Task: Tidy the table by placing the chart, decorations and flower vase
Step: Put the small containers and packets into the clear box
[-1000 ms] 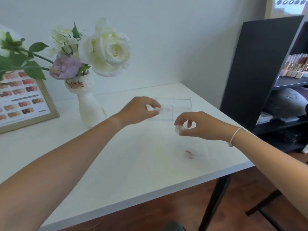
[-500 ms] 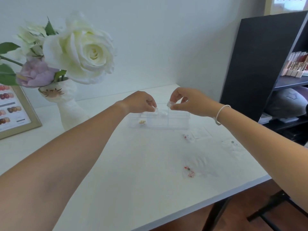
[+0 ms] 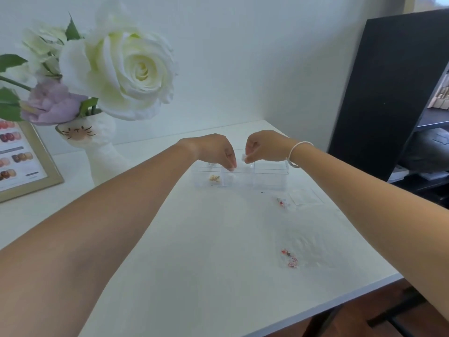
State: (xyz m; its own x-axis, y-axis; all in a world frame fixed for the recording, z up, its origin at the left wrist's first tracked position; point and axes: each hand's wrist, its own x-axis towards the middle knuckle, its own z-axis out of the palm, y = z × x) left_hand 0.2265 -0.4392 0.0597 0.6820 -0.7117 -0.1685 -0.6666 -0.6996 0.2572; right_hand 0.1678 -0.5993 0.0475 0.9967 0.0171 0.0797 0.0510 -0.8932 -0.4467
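The bench fills the frame centre. The flower vase stands at upper left, with the chart at its left. The compartment box sits at centre, both hands above it. Two decoration packets lie at lower right. A shelf unit stands at right.

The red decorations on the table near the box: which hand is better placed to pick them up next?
Probably the right hand: the red decorations lie on its side, just past the box. It must first drop its small clear piece. The left hand is farther away.
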